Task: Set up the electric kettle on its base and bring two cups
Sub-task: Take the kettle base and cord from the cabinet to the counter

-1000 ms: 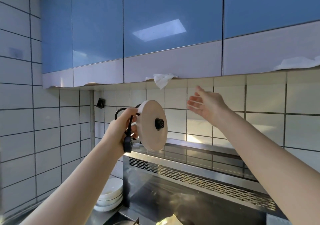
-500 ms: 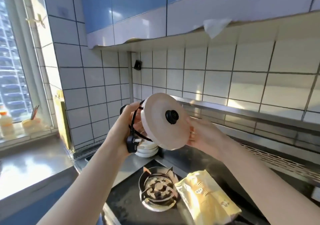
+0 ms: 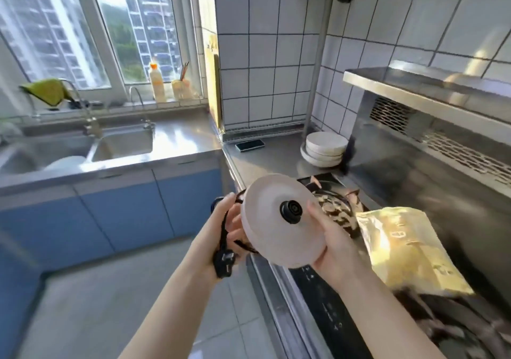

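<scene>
The kettle base (image 3: pixel 271 215), a round pale disc with a black connector at its centre, is tilted toward me in front of the stove edge. My left hand (image 3: pixel 221 234) grips its left rim together with the coiled black cord and plug (image 3: pixel 224 260), which hangs below my palm. My right hand (image 3: pixel 331 245) holds the base's right rim, thumb on the top face. No kettle or cups are in view.
A gas stove (image 3: pixel 336 206) with a yellow bag (image 3: pixel 406 251) lies right behind the base. Stacked white bowls (image 3: pixel 325 148) and a phone (image 3: pixel 249 145) sit on the steel counter (image 3: pixel 265 159). A sink (image 3: pixel 121 143) with taps lies left under the window.
The view has swung down and left from the wall cabinets to the counter and sink. My right hand came down from the cabinet and took hold of the base's right rim.
</scene>
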The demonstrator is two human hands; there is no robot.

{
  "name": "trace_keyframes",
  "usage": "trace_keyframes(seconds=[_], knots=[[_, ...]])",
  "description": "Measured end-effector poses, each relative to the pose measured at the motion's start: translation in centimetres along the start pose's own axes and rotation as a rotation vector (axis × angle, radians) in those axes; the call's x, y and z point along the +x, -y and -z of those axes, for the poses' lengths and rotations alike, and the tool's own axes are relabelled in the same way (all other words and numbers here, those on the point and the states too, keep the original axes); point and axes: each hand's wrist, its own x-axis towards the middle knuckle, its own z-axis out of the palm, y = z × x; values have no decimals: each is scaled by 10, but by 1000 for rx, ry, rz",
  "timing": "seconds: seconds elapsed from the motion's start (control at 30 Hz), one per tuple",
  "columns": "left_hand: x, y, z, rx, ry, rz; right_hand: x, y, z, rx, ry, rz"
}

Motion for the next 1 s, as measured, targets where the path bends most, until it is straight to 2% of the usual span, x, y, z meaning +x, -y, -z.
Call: trace_keyframes(seconds=[0.1,0.27,0.33,0.5,0.7,1.0], knots=[[-40,20,38,-59,-212,-117,-10,-48,-2,-3,55,-125],[-104,45,110,304,-758,-309,-23,-119,-14,-50,134,-341],[-130,51,129,384,-881,-402,-29,-140,-21,-87,158,-384],[-201,61,159,484,-992,-450,-45,-189,-51,-200,250,-480],[-254,57,190,414,-1155,-446,-50,-235,-100,-410,368,-535],[-332,13,240,425,-1247,-433,-47,-300,-209,-556,482,-735]])
